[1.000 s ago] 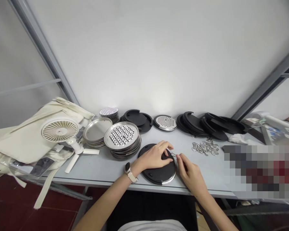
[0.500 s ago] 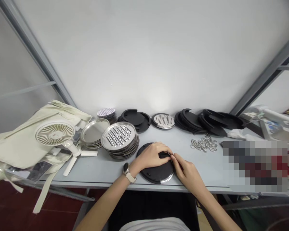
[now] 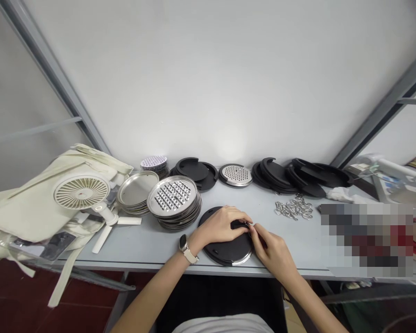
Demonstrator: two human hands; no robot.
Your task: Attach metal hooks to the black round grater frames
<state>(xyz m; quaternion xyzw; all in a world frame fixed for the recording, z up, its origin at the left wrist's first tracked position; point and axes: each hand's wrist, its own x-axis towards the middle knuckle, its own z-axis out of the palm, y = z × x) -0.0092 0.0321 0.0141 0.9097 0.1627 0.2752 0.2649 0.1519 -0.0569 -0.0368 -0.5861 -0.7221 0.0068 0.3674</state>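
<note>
A black round grater holder [image 3: 225, 253] lies flat near the table's front edge, a strip of silver metal showing along its lower right rim. My left hand [image 3: 225, 225] rests over its upper part, thumb and fingers closed at the right edge. At that same edge my right hand [image 3: 271, 245] pinches what looks like a small metal ring, mostly hidden by the fingertips. Both hands' fingertips almost meet there. Behind and to the right lies a loose pile of metal rings [image 3: 294, 208]. Left of the holder stands a stack of round metal grater plates [image 3: 173, 196].
Plain metal discs [image 3: 137, 188] are stacked farther left, beside a white fan [image 3: 81, 192] and a cream bag [image 3: 31, 203]. Along the wall sit black holders [image 3: 277, 173] and a holder with a grater plate [image 3: 236, 175]. A pixelated patch covers the right side.
The whole view has shifted very slightly. Both hands stay at the holder's right edge, with only small finger movement.
</note>
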